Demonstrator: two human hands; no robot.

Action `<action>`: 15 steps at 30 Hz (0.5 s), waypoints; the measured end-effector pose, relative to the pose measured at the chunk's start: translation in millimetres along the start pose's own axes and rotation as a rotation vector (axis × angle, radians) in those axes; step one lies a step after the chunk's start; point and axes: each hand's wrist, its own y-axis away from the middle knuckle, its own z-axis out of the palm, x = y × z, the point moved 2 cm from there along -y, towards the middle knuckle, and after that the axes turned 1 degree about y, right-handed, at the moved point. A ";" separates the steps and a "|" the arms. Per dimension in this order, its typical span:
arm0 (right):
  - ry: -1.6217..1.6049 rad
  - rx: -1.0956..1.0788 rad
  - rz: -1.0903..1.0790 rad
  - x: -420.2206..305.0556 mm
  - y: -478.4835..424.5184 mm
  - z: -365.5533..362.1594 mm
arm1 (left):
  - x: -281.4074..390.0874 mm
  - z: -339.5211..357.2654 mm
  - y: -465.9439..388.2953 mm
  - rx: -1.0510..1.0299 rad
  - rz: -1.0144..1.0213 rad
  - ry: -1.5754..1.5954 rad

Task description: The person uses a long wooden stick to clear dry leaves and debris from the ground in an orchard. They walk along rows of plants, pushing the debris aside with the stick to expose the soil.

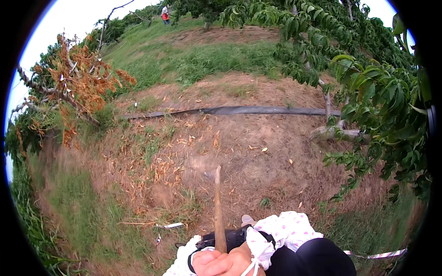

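A long, bare wooden pole (219, 214) rises from the bottom of the view and tapers to a narrow tip on the far side. Both hands meet at its near part, close to my body. My left hand (204, 259) and my right hand (241, 256) overlap there with bent fingers around the wood, so where one hand ends is partly hidden. White sleeves with pink dots (290, 227) cover my arms. Beneath them are a black bag or strap (236, 236), dark trousers (317, 258) and the toe of a shoe (247, 219).
A leafy fruit tree (373, 93) leans in from the right. On the left stands a tree with withered brown leaves (83, 72). A black hose (255, 110) crosses the slope. Shiny strips (172, 225) lie in the grass. A person (165, 14) stands far uphill.
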 end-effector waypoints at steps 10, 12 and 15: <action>0.024 -0.025 0.006 3.0 -0.4 2.8 | -3.1 -8.8 0.2 0.014 -0.001 0.014; 0.026 -0.035 0.007 3.0 -0.3 3.0 | -3.5 -9.8 -0.1 0.016 0.004 0.013; 0.033 -0.060 0.019 4.5 0.6 3.2 | -6.9 -12.7 0.1 0.017 0.001 0.022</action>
